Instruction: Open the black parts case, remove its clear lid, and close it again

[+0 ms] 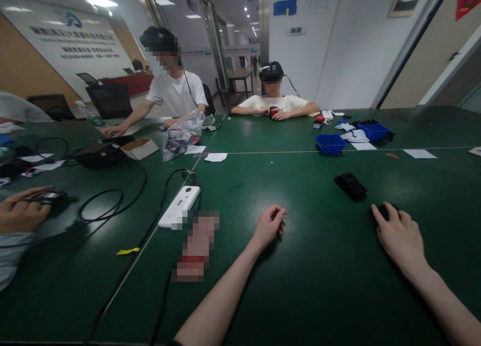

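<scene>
My right hand (400,236) curves around a rounded black object (384,212), a black block (350,186) just beyond; my left hand (269,223) curls loosely, contents unclear.

The left hand (269,223) rests on the worktop (300,301) near the middle; the right hand (402,236) lies well to its right, over a small object (383,212); a device (350,186) sits beyond that hand, slightly left; farther back stands a tray (330,143), with a paper sheet (364,146) just to its right; left of the left hand lies a blurred-out item (197,243), a power bank (179,208) just behind it and a strip (128,251) to its left; behind the power bank, a plastic bag (183,135) sits right of an open box (140,149); a co-worker's hand (24,211) is at the left edge
</scene>
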Demonstrator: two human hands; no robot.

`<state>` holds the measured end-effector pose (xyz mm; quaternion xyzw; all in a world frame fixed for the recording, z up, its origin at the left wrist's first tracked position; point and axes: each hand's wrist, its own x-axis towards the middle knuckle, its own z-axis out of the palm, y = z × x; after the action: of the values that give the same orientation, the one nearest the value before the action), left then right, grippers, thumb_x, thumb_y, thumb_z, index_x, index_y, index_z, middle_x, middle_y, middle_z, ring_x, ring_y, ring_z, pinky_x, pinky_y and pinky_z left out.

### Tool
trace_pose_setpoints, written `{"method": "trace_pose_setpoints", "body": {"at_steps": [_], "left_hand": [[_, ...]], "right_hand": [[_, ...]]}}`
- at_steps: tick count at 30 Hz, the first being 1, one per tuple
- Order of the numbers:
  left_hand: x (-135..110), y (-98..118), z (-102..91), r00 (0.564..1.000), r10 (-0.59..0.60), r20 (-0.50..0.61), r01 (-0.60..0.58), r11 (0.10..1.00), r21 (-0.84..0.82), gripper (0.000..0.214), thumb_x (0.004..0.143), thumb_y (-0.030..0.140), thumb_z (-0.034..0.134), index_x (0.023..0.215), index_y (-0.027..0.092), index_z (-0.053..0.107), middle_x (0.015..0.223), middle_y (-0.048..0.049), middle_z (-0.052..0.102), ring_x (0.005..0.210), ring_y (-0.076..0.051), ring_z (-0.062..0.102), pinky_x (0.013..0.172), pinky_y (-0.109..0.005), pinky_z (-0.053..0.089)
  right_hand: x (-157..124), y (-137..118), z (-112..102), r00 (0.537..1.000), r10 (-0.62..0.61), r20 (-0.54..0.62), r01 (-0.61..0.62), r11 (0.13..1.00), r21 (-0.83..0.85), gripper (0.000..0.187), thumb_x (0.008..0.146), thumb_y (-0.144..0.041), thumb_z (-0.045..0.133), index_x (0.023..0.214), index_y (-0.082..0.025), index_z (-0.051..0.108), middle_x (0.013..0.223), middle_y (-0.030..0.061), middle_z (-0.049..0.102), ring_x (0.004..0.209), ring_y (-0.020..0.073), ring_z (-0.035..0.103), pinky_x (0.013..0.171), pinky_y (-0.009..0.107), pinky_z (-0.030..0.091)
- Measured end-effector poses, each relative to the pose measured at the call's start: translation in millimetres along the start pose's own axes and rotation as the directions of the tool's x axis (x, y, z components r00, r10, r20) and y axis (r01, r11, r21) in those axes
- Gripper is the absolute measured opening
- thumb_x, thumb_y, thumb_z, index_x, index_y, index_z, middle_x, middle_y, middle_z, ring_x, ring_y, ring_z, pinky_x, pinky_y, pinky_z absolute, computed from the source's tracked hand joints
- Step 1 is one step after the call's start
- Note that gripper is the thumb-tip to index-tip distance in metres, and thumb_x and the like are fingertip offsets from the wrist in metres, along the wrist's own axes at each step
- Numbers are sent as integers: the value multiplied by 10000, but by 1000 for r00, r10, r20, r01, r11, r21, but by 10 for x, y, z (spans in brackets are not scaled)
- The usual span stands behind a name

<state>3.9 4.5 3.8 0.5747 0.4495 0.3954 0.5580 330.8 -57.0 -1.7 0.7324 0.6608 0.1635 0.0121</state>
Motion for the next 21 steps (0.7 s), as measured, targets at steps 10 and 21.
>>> {"method": "trace_pose_setpoints", "body": {"at_steps": [10, 21], "left_hand": [[7, -10, -2, 1000, 2, 9, -2, 1000, 9, 280, 806, 413, 478, 780, 140, 534, 510, 53, 481, 376, -53, 459, 384, -157, 369], [3, -4, 0, 1000, 3, 15, -3, 1000, 31, 256, 816, 385, 467, 784, 139, 531, 514, 55, 474, 373, -55, 463, 380, -161, 371]], "right_hand": [[215, -153, -167, 992, 34, -125, -24, 996, 87, 519, 866, -368, 329, 1291, -80, 403, 1280, 261, 410, 1115, 417, 429, 809, 548, 415], [786, -490, -36, 989, 79, -126, -54, 980, 190, 635, 874, -493, 290, 1343, -67, 331, 1309, 289, 380, 1185, 408, 385, 863, 504, 385]]}}
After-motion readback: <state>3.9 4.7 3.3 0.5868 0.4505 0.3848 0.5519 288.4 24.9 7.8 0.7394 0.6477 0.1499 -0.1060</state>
